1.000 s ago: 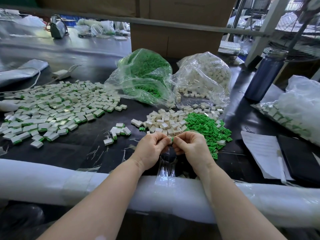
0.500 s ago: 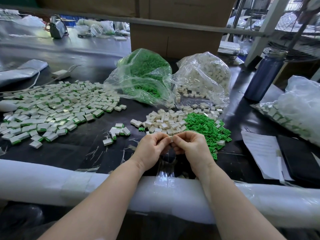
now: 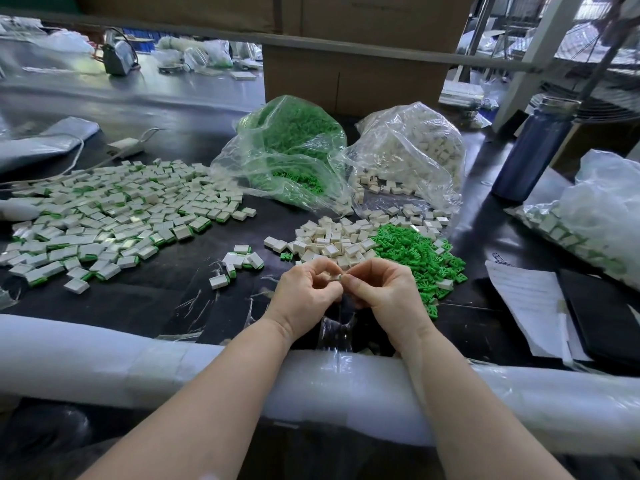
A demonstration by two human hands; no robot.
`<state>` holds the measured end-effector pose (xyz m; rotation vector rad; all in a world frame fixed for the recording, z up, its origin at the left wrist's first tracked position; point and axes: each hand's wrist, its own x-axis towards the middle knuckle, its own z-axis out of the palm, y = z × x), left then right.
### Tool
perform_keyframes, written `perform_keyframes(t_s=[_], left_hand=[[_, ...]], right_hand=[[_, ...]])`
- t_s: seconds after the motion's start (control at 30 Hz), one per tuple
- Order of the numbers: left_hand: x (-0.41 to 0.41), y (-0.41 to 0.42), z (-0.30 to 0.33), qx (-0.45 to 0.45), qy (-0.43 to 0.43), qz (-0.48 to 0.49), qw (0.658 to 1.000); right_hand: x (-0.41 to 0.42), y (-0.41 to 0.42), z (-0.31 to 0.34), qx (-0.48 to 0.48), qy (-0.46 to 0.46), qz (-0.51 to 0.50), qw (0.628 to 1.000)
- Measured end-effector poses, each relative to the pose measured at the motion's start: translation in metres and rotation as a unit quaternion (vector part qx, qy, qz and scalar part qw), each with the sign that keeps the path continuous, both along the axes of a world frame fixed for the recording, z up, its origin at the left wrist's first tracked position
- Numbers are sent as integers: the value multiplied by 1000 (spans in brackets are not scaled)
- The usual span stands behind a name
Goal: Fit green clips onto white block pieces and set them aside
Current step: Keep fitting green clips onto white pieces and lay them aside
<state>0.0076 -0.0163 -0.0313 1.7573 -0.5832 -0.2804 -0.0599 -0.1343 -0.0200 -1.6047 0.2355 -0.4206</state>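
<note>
Your left hand (image 3: 308,294) and right hand (image 3: 384,292) meet fingertip to fingertip just above the dark tabletop (image 3: 138,306), near its padded front edge (image 3: 104,358). Both hands are curled, and together they pinch one small piece (image 3: 338,278) between thumbs and forefingers; only a pale sliver with a trace of green shows, so whether the clip is seated on the block cannot be told. Just beyond your hands lies a loose heap of white blocks (image 3: 332,240), and touching its right side a heap of green clips (image 3: 415,254). Behind these stand two clear bags: the clip bag (image 3: 287,150) on the left and the block bag (image 3: 412,154) on the right, each with its mouth spilling toward the heaps. A small cluster of fitted pieces (image 3: 239,261) lies left of your hands, and the large spread of finished pieces (image 3: 104,220) covers the left part of the tabletop, well apart from your hands. At the right you see a dark blue bottle (image 3: 533,150) standing upright, a further bag of finished pieces (image 3: 588,216), a sheet of paper (image 3: 530,299) and a black pad (image 3: 602,313) beside it.
</note>
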Motion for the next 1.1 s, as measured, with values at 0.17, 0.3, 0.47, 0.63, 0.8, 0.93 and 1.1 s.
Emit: perform_keyframes(t_s=[0.17,0.3,0.47,0.63,0.8,0.93,1.1], left_hand=[[1,0,2,-37,21,-21,999],[0,2,7,-51,10,-16,999],[-2,2,10,-36,-7,-50,998],[-4,2,11,-12,-27,-67,997],[-5,2,12,20,-47,-80,995],[-6,2,13,26,-55,-96,994],[-6,1,12,32,-67,-106,992]], right_hand=[[0,-1,0,48,-5,5,999],[2,-1,-1,49,0,25,999],[3,1,-1,28,49,80,995],[2,0,0,19,61,74,995],[1,-1,1,24,55,71,996],[0,-2,2,39,51,72,995],[0,-3,1,38,48,69,996]])
